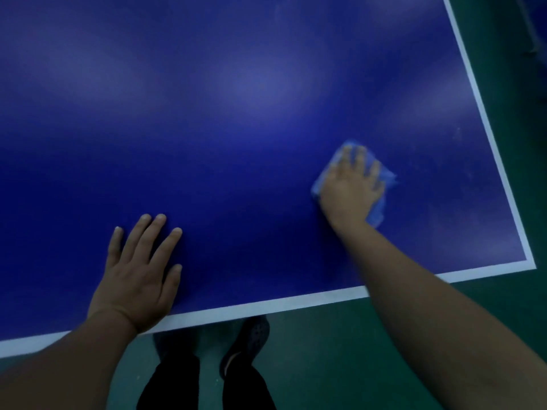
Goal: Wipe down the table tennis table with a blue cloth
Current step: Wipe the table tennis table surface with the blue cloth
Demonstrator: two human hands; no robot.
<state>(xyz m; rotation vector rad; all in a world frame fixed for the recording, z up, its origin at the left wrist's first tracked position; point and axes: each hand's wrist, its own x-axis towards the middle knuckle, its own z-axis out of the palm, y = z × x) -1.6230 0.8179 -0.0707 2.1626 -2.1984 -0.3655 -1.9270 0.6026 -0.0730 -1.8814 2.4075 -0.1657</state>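
1. Right hand (352, 184) flat on the blue cloth (377, 210), fingers spread and fairly straight, pressing it onto the desk (236, 113); blurred at the fingertips, so finer detail hard to tell.
2. Cloth bunched under the palm, edges poking out on the far side, by the thumb and beside the wrist; sitting near the right-hand corner of the desk, inside the white border line (488, 137), not touching it.
3. Left hand (139, 273) released and flat, palm down on the blue surface, fingers straight and slightly fanned, holding nothing; heel of the hand right at the near white edge.
4. Both hands well apart, bare forearms reaching in from the bottom.
5. Below the near edge, green floor (325, 365); dark trouser legs (171, 383) and a dark shoe (248, 341) tucked just under the desk.
6. Soft light patches glancing off the desk top.
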